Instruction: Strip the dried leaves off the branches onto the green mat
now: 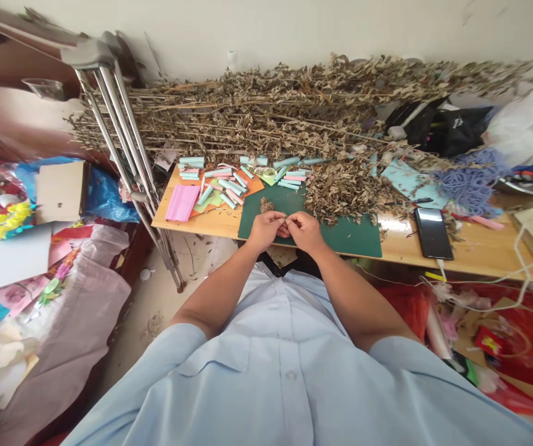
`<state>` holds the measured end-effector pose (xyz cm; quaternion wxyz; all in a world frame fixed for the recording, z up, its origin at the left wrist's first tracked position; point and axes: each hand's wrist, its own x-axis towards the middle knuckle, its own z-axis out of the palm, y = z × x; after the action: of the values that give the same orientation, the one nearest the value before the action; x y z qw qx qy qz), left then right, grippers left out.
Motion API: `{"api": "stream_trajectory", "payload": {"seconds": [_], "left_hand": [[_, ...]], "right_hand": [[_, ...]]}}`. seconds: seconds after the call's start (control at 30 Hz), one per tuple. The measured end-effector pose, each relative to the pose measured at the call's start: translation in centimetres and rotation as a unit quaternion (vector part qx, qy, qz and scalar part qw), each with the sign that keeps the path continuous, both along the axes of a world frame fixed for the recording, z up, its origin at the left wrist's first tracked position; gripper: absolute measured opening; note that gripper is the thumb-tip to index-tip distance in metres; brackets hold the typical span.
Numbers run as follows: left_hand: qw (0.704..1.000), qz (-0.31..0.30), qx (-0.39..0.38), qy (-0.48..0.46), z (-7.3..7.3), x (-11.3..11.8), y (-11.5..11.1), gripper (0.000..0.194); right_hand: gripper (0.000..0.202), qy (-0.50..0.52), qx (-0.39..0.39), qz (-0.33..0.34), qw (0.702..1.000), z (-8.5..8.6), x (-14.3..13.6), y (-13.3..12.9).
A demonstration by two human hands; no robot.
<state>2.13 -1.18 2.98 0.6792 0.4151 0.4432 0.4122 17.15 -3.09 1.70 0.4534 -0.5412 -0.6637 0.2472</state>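
Observation:
My left hand (pixel 267 230) and my right hand (pixel 304 231) meet over the front edge of a green cutting mat (pixel 359 238). Fingertips of both are pinched together around a tiny bit of something brownish, too small to name. Just beyond my left hand lies a small clump of crushed dry leaf (pixel 267 205). A heap of dried leaves (pixel 340 189) covers the mat's back right part. Rolled blue and pink paper tubes (pixel 233 186) lie at the left beside a pink paper stack (pixel 182 202).
Long dried leafy stems (pixel 247 118) span the back of the wooden table (pixel 210 223). A metal crutch (pixel 127 136) leans at the left. On the right are a black phone (pixel 433 233) with a cable, purple cord (pixel 473 179) and a blue sheet (pixel 415 183).

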Motion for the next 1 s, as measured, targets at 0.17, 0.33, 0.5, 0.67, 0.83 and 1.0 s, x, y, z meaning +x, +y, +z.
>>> {"api": "stream_trajectory", "payload": {"seconds": [0.17, 0.33, 0.5, 0.67, 0.83, 1.0], "left_hand": [[0.999, -0.015, -0.022, -0.036, 0.3, -0.4, 0.1, 0.020], [0.998, -0.026, -0.034, -0.055, 0.2, -0.5, 0.2, 0.025], [0.998, -0.027, -0.033, -0.051, 0.1, -0.5, 0.1, 0.025], [0.998, -0.003, -0.034, -0.048, 0.2, -0.4, 0.3, 0.021], [0.999, 0.013, -0.041, -0.012, 0.4, 0.0, 0.2, 0.017], [0.999, 0.016, -0.041, 0.012, 0.6, 0.4, 0.1, 0.020]], "right_hand": [[0.016, 0.077, -0.082, 0.022, 0.993, 0.8, 0.1, 0.0], [0.016, 0.116, -0.124, 0.037, 0.985, 1.8, 0.1, -0.1], [0.017, 0.129, -0.133, 0.043, 0.982, 1.8, 0.3, -0.1], [0.019, 0.159, -0.136, 0.031, 0.977, 1.5, 0.7, -0.1], [0.022, 0.179, -0.125, -0.005, 0.976, 0.9, 0.6, 0.0], [0.024, 0.133, -0.100, -0.021, 0.986, 0.1, 0.2, 0.3]]}}
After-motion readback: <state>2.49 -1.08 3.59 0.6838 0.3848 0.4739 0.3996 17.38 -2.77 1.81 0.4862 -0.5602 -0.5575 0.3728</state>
